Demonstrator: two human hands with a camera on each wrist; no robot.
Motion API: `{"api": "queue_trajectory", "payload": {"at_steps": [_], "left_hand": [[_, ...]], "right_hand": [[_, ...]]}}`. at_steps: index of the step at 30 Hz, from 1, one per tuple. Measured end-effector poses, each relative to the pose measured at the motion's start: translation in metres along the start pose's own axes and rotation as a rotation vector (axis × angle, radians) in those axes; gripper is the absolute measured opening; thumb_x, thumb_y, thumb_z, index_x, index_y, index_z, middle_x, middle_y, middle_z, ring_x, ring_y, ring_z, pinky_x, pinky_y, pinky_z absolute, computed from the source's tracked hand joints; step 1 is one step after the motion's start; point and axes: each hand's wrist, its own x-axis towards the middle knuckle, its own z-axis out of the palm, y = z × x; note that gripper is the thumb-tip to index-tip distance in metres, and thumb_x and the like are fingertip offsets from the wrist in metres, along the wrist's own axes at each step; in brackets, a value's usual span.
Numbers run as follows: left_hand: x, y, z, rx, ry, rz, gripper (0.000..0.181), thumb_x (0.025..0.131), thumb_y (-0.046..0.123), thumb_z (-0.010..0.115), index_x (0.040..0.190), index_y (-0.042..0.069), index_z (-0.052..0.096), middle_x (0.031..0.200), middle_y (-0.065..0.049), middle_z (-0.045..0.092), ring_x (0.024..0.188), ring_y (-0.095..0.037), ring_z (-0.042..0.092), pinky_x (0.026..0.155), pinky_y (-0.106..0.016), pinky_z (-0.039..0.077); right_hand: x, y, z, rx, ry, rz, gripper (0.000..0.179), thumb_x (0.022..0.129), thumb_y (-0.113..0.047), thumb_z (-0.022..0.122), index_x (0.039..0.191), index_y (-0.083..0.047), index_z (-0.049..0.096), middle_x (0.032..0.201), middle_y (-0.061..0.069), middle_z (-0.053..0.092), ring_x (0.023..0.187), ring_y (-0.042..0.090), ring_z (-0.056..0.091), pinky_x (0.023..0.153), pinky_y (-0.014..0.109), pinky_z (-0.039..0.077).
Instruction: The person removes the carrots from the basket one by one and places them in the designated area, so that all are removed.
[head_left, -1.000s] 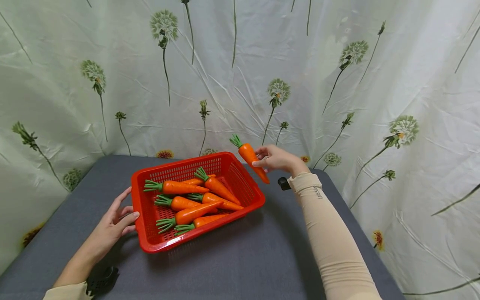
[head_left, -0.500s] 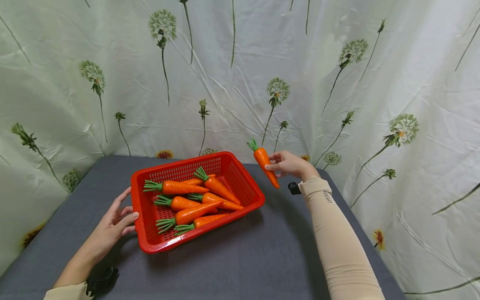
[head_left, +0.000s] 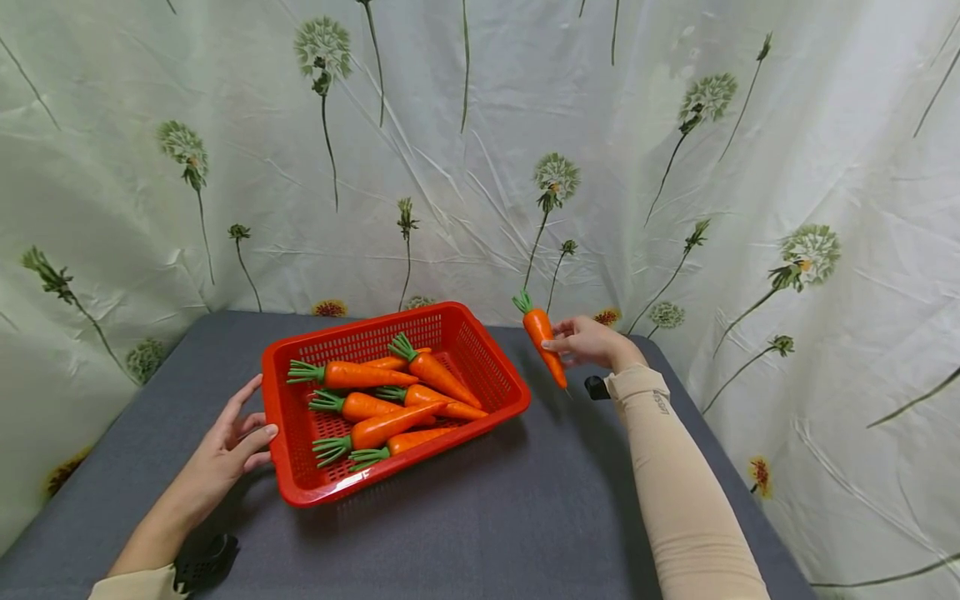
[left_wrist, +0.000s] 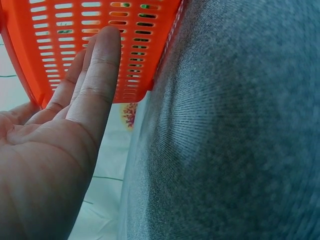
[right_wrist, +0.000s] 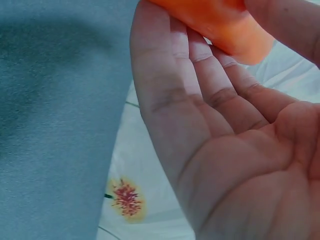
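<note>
Pinching a carrot between thumb and fingers, the right hand stood to the right of a red slotted basket. The carrot slanted just left of that hand, its green top uppermost; whether its tip touched the grey cloth below, I could not tell. The left hand had its fingers nearly straight, with its thumb at the near end rim of the basket.

Only the head view showed the carrots whole enough to recognise, at least seven lying crosswise in the basket between the hands, several partly covered by others. The left wrist view added the fingers lying along the outer wall, with mere specks of orange and green through the slots beyond them. In the right wrist view the palm faced the camera, and the carrot above the fingers was blurred and cut off by the top edge.

The right arm, in a beige sleeve, reached well forward; the left forearm angled inward behind its hand, cut off by the bottom edge.
</note>
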Motion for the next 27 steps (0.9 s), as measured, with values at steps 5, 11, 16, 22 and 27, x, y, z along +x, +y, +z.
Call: {"api": "queue_trajectory", "payload": {"at_steps": [5,11,16,22,27], "left_hand": [[0.000,0.000,0.000,-0.013,-0.004,0.001,0.076,0.105,0.009,0.049,0.162,0.029,0.003,0.113,0.010,0.062,0.101,-0.001,0.067,0.079,-0.026,0.059],[0.000,-0.001,-0.001,-0.018,-0.011,0.008,0.076,0.105,0.008,0.048,0.162,0.029,0.003,0.114,0.010,0.062,0.102,-0.001,0.067,0.080,-0.026,0.059],[-0.001,0.000,-0.001,-0.018,-0.009,0.004,0.076,0.105,0.008,0.049,0.162,0.029,0.003,0.114,0.010,0.062,0.102,-0.001,0.067,0.080,-0.026,0.059],[-0.001,0.001,0.000,-0.005,-0.007,0.003,0.077,0.105,0.009,0.049,0.162,0.029,0.003,0.115,0.011,0.062,0.102,0.000,0.066,0.079,-0.026,0.059],[0.000,0.001,0.000,-0.015,-0.010,0.009,0.076,0.105,0.009,0.048,0.162,0.028,0.003,0.114,0.010,0.062,0.102,-0.001,0.067,0.080,-0.026,0.059]], "right_hand": [[0.002,0.014,0.000,0.065,0.001,0.014,0.049,0.100,-0.017,0.062,0.138,0.010,0.045,0.118,0.016,0.064,0.104,0.024,0.067,0.100,0.050,0.052],[0.005,0.028,0.003,0.084,0.001,0.032,0.050,0.101,-0.018,0.061,0.138,0.011,0.044,0.114,0.014,0.069,0.095,0.017,0.069,0.098,0.048,0.053],[0.005,0.035,0.008,0.091,0.000,0.063,0.052,0.101,-0.019,0.061,0.139,0.012,0.044,0.116,0.016,0.067,0.096,0.016,0.070,0.099,0.046,0.053],[0.009,0.046,0.013,0.127,0.008,0.091,0.046,0.101,-0.016,0.061,0.134,0.014,0.047,0.104,0.010,0.067,0.088,0.013,0.068,0.090,0.039,0.058],[0.011,0.055,0.018,0.151,0.029,0.134,0.048,0.100,-0.016,0.063,0.134,0.013,0.046,0.101,0.008,0.064,0.085,0.013,0.065,0.087,0.036,0.059]]}}
